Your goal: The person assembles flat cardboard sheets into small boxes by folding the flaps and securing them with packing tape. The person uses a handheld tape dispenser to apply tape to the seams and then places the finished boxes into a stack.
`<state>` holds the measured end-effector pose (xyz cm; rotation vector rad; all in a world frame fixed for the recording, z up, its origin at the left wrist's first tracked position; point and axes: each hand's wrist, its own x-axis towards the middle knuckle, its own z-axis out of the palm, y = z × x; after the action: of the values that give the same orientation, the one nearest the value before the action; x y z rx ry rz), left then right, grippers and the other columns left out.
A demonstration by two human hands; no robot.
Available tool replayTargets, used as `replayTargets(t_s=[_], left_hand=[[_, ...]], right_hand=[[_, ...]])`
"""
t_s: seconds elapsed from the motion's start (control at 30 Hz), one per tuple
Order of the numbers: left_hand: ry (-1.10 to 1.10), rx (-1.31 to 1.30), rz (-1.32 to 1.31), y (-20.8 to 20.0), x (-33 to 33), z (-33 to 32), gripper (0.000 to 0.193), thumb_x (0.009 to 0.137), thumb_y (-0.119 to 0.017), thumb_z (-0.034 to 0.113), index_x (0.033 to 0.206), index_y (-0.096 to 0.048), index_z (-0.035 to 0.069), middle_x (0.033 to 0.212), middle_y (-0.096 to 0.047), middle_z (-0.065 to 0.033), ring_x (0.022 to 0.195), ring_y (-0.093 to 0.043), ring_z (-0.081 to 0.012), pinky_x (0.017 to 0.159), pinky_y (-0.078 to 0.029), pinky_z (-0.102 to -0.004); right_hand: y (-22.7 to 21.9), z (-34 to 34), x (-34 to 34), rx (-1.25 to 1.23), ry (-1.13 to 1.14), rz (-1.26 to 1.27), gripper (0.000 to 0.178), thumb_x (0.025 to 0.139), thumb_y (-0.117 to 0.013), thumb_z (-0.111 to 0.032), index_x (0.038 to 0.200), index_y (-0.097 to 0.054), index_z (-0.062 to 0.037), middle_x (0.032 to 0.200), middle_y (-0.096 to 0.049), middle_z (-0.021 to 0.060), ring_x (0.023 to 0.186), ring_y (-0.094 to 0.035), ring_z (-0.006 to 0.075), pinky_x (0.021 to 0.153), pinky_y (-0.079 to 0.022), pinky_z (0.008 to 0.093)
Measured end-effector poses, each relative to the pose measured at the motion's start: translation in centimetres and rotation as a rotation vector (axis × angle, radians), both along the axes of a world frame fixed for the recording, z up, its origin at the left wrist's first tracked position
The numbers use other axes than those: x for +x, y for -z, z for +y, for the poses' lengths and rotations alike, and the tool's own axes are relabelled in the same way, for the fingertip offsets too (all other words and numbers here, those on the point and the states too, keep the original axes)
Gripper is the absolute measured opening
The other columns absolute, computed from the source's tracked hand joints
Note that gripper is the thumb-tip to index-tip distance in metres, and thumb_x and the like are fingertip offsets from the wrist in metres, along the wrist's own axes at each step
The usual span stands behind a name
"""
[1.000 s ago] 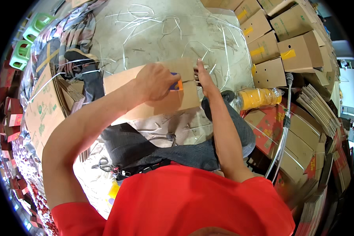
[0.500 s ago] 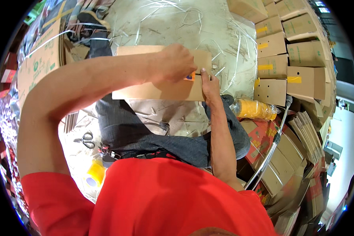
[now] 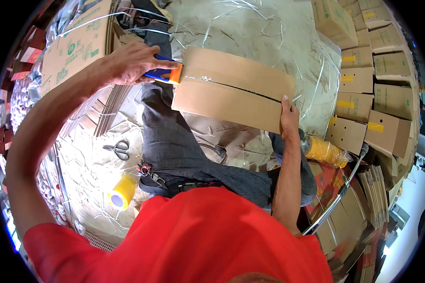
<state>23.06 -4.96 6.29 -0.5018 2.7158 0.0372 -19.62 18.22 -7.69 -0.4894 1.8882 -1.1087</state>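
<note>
A brown cardboard carton (image 3: 241, 80) is held up over my lap, its long flaps meeting at a middle seam. Clear, shiny tape (image 3: 196, 78) shows on the left part of that seam, while a dark gap runs on toward the right end. My left hand (image 3: 133, 66) grips a blue and orange tape dispenser (image 3: 164, 71), whose orange front touches the carton's left end. At the opposite end, my right hand (image 3: 289, 117) clasps the carton's edge, thumb on top at the seam; its other fingers are partly hidden.
Scissors (image 3: 119, 149) and a yellow tape roll (image 3: 122, 192) lie on the floor at left. Flat cartons (image 3: 80, 45) are stacked at far left. Rows of taped cartons (image 3: 353, 104) stand at right, near wrapped yellow tape rolls (image 3: 327, 151) and a metal pole (image 3: 337, 198). White straps litter the floor.
My left hand has moved with the tape dispenser from the carton's right part to its left end. The carton is now tilted, its right end lower. My right hand keeps its hold.
</note>
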Motion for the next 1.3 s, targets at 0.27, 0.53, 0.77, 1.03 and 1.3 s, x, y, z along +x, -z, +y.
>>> replayTargets(t_s=[0.27, 0.53, 0.77, 1.03, 1.3], left_hand=[[-0.007, 0.128, 0.477, 5.3, 1.9, 2.6, 0.086, 0.088, -0.082, 0.033, 0.162, -0.039, 0.045, 0.095, -0.058, -0.0112, 0.077, -0.062, -0.0315, 0.073, -0.053, -0.0468], [0.03, 0.229, 0.871, -0.2, -14.8, 7.6, 0.057, 0.093, -0.073, 0.035, 0.147, -0.057, 0.029, 0.108, -0.071, -0.0154, 0.082, -0.07, -0.0384, 0.066, -0.054, -0.0498], [0.053, 0.117, 0.851, -1.9, -22.1, 9.2, 0.04, 0.091, -0.072, 0.026, 0.13, -0.065, 0.021, 0.085, -0.074, -0.0111, 0.079, -0.074, -0.0328, 0.062, -0.056, -0.0453], [0.104, 0.092, 0.854, -1.8, -26.7, 10.3, 0.043, 0.09, -0.071, 0.025, 0.133, -0.065, 0.023, 0.092, -0.075, -0.0138, 0.083, -0.075, -0.0331, 0.068, -0.058, -0.0448], [0.016, 0.194, 0.558, 3.5, -17.4, 7.0, 0.044, 0.099, -0.067, 0.04, 0.141, -0.064, 0.028, 0.096, -0.069, -0.0172, 0.083, -0.071, -0.0372, 0.071, -0.057, -0.0476]], right_hand=[[0.1, 0.8, -3.9, -0.054, -0.088, -0.068, 0.056, 0.11, -0.054, -0.049, 0.122, -0.069, 0.0041, 0.108, -0.073, 0.0085, 0.091, -0.067, 0.0158, 0.082, -0.055, 0.0314], [3.5, 5.1, -14.9, -0.148, -0.137, 0.438, 0.06, 0.114, -0.037, -0.043, 0.149, -0.05, 0.0036, 0.145, -0.057, 0.018, 0.132, -0.053, 0.0292, 0.113, -0.042, 0.0432], [-5.8, 5.3, -4.4, -0.439, -0.395, 0.649, 0.07, 0.108, -0.046, -0.042, 0.158, -0.036, 0.0058, 0.161, -0.038, 0.0222, 0.149, -0.036, 0.0329, 0.123, -0.029, 0.0447], [-11.1, 5.3, -1.1, -0.476, -0.283, 0.641, 0.075, 0.096, -0.057, -0.018, 0.163, -0.032, 0.0054, 0.167, -0.039, 0.0198, 0.153, -0.037, 0.0275, 0.126, -0.028, 0.0411], [-10.2, 5.8, -3.5, -0.525, -0.325, 0.617, 0.073, 0.102, -0.052, -0.033, 0.161, -0.034, 0.0061, 0.168, -0.036, 0.0232, 0.157, -0.032, 0.0329, 0.128, -0.023, 0.043]])
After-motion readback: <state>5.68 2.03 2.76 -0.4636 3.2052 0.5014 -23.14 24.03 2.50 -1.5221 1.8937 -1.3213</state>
